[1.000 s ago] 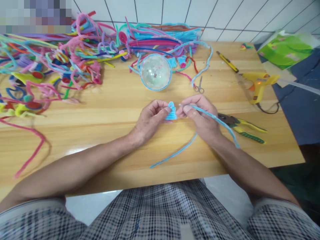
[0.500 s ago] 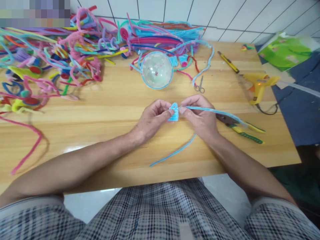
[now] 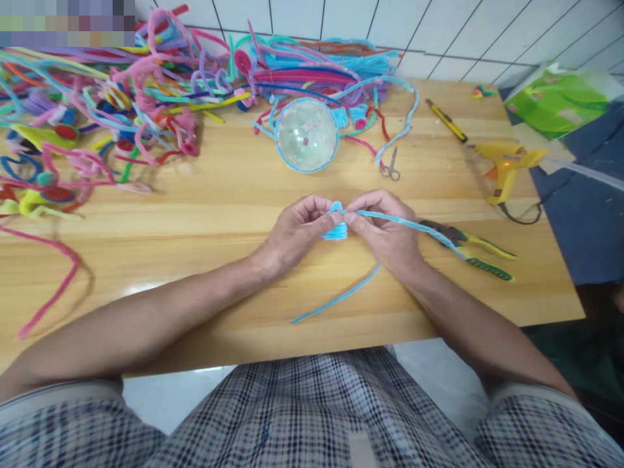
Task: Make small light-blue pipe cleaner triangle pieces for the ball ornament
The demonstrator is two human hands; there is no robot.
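Note:
Between my fingertips is a small coil of blue pipe cleaner [image 3: 336,231], wound in close rows with a loop sticking up at its top. My left hand [image 3: 299,227] pinches the coil from the left, thumb in front. A long blue pipe cleaner [image 3: 409,223] runs from the coil through the thumb and fingers of my right hand [image 3: 385,227] and trails off to the right over the pliers [image 3: 480,250]. On the table below my right hand lies another blue pipe cleaner [image 3: 341,297], its upper end hidden by the hand.
A clear bowl-like dome [image 3: 306,136] with a blue rim stands beyond my hands, beside small scissors [image 3: 391,166]. At right are a yellow utility knife [image 3: 446,121] and a glue gun [image 3: 507,166]. Many colored pipe cleaners [image 3: 160,97] pile up at back left.
My right fingers have moved slightly left, closer against the coil. The coil has tilted a little, and the trailing pipe cleaner has swung a bit lower on the right.

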